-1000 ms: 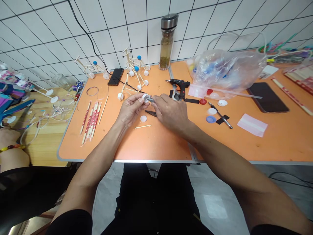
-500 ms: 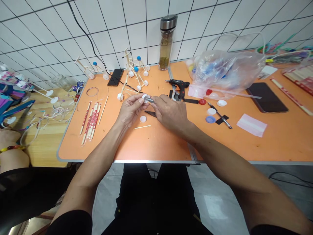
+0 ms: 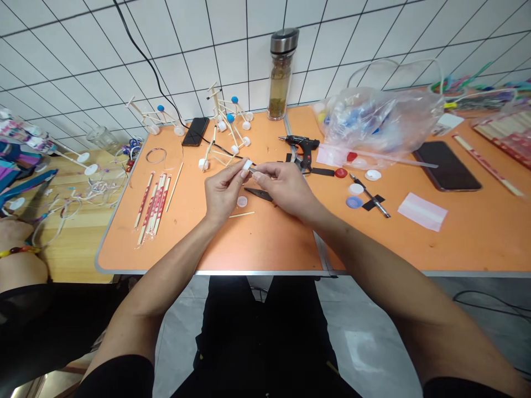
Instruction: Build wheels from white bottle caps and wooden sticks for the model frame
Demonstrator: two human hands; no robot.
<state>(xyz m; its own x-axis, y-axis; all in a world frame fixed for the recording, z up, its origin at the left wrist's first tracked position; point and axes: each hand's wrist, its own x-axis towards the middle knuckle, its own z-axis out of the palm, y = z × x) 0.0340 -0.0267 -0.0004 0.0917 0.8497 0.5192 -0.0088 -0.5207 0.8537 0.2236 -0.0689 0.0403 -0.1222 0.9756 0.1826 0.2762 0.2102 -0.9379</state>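
- Sitting close to the orange tabletop [image 3: 269, 243], the person stretches both forearms forward over its near edge; dark trousers show below.
- Off to the near left, at a separate wooden table, another person's forearm [image 3: 16, 265] rests, with a beaded bracelet on the wrist.
- Left hand [image 3: 222, 193] is raised just above the tabletop, thumb and forefinger closed on a white cap [image 3: 248, 165], which sits at the fingertips.
- Right hand [image 3: 286, 188] meets it from the other side, thumb and forefinger pinched shut against the cap's edge. Whether they grip the cap itself or some thin piece cannot be told.
- Beneath the hands, on the tabletop: a bare wooden stick [image 3: 241, 214], a loose cap [image 3: 241, 201] just beyond it, and a dark pointed tool [image 3: 259, 193] partly hidden by the right hand.
- Left of the hands: wrapped chopsticks [image 3: 153, 202] lying side by side, with a thin ring [image 3: 156, 155] beyond them.
- Right of the hands: a blue cap [image 3: 354, 202], a red cap [image 3: 341, 173], a pen-like tool [image 3: 369, 194] and a pink slip [image 3: 422, 211], all apart from one another.
- Farther back: a black glue gun [image 3: 305, 146], stick-and-cap models [image 3: 228, 124], a small dark phone [image 3: 196, 130], a larger phone [image 3: 446, 166] and a clear plastic bag [image 3: 381, 124] of mixed caps.
- At the tiled wall: a glass flask [image 3: 280, 74] with a steel lid, upright.
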